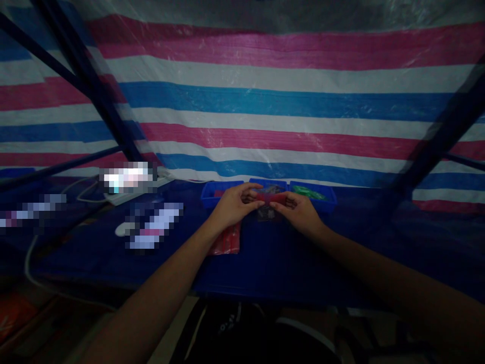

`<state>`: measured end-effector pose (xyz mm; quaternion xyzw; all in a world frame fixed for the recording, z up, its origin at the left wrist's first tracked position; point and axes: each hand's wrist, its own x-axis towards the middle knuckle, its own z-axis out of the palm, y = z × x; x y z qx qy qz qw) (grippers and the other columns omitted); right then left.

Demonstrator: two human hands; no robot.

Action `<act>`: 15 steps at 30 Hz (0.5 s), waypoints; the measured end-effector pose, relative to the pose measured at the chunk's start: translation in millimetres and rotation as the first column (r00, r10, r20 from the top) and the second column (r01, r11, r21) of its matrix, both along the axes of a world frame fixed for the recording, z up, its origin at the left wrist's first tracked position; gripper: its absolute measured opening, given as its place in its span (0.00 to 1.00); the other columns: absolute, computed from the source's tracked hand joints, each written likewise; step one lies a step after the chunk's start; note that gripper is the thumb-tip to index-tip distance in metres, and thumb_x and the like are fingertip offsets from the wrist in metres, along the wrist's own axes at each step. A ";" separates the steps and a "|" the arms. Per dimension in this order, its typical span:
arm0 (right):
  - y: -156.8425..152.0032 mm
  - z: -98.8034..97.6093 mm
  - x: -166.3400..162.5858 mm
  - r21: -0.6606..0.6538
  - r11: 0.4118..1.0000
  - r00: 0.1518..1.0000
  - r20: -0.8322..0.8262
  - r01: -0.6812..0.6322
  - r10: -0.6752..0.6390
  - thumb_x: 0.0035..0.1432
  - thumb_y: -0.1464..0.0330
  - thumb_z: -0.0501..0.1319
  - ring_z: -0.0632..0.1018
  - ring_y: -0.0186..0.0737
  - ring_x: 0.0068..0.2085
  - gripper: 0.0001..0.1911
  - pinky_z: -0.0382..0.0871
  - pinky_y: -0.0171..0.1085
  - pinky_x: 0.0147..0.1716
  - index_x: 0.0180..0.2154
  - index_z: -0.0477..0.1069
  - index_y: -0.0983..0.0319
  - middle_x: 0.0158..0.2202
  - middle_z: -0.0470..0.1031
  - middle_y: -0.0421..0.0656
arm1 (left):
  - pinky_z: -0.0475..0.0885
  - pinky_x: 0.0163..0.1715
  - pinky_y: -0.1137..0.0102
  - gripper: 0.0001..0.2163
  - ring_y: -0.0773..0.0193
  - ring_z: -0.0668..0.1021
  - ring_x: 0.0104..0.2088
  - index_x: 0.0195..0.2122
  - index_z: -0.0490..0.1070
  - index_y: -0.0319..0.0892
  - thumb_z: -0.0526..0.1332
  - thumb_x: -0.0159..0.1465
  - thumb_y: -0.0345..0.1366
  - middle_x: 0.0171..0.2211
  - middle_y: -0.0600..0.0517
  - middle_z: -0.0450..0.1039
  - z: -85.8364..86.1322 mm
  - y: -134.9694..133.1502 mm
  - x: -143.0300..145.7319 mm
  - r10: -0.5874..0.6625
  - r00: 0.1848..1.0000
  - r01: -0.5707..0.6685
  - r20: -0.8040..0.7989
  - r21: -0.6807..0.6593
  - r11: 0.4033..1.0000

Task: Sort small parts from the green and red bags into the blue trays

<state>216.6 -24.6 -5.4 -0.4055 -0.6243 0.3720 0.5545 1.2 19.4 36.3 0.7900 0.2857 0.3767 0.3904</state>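
My left hand (234,205) and my right hand (300,211) meet over the dark blue table (288,263), both pinching the ends of a small red strip-like piece (271,198) held between them. Under the hands lies a small clear packet (267,214). Beneath my left wrist rests a red packet (227,241) flat on the table. Just behind the hands stand three small blue bins: the left bin (215,194), the middle bin (270,186) and the right bin (320,196), which holds something green (307,192).
A striped pink, white and blue tarp (265,101) hangs behind the table. Dark frame poles (91,86) cross at the left. A white power strip with cable (129,194) and a small white object (123,228) lie at the left, beside blurred patches.
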 end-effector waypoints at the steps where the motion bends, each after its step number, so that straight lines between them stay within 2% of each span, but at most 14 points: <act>1: -0.5 0.7 0.4 -0.004 1.000 1.000 0.001 -0.002 0.002 0.55 0.61 0.70 0.83 0.44 0.40 0.14 0.79 0.46 0.44 0.41 0.77 0.61 0.39 0.83 0.45 | 0.78 0.46 0.63 0.21 0.61 0.84 0.40 0.55 0.72 0.43 0.68 0.61 0.35 0.41 0.47 0.81 0.5 -0.5 -0.3 0.001 1.000 -0.001 -0.007 -0.001 1.000; 7: 1.3 0.0 1.9 -0.018 1.000 1.000 0.003 0.007 -0.007 0.54 0.62 0.71 0.83 0.44 0.39 0.14 0.78 0.45 0.44 0.41 0.77 0.61 0.40 0.83 0.45 | 0.78 0.42 0.65 0.19 0.61 0.84 0.39 0.55 0.72 0.42 0.67 0.62 0.34 0.40 0.46 0.82 4.0 -1.4 -1.0 0.035 0.998 -0.034 -0.047 0.022 0.999; 9: 3.4 -1.5 3.1 -0.016 0.999 0.999 0.026 0.042 -0.042 0.54 0.62 0.70 0.83 0.44 0.38 0.14 0.78 0.45 0.43 0.40 0.76 0.61 0.39 0.83 0.45 | 0.78 0.40 0.65 0.18 0.61 0.83 0.38 0.53 0.73 0.42 0.68 0.61 0.34 0.41 0.46 0.82 4.2 -0.1 -1.4 0.095 0.994 -0.091 -0.057 0.078 0.993; 12: 5.2 -2.1 4.5 0.015 0.991 0.990 0.055 0.129 -0.130 0.55 0.60 0.70 0.82 0.43 0.37 0.13 0.77 0.43 0.41 0.38 0.74 0.61 0.37 0.82 0.45 | 0.77 0.41 0.65 0.13 0.61 0.82 0.38 0.46 0.76 0.42 0.69 0.61 0.37 0.43 0.46 0.81 4.3 -0.8 -1.8 0.238 0.968 -0.216 -0.073 0.229 0.949; 13: 4.8 -1.4 4.5 0.030 0.986 0.985 0.058 0.163 -0.164 0.55 0.60 0.70 0.82 0.43 0.37 0.14 0.77 0.42 0.40 0.37 0.73 0.61 0.37 0.81 0.44 | 0.77 0.41 0.65 0.10 0.61 0.82 0.38 0.43 0.77 0.42 0.69 0.62 0.38 0.42 0.47 0.81 4.2 -2.4 -1.4 0.252 0.964 -0.221 -0.090 0.262 0.939; 15: 2.3 1.5 3.4 0.050 0.981 0.981 0.046 0.189 -0.191 0.55 0.58 0.70 0.81 0.42 0.37 0.14 0.77 0.41 0.40 0.37 0.72 0.60 0.36 0.81 0.43 | 0.76 0.42 0.65 0.08 0.60 0.82 0.38 0.41 0.79 0.42 0.67 0.64 0.40 0.40 0.48 0.82 3.9 -7.7 0.7 0.182 0.974 -0.144 -0.134 0.251 0.957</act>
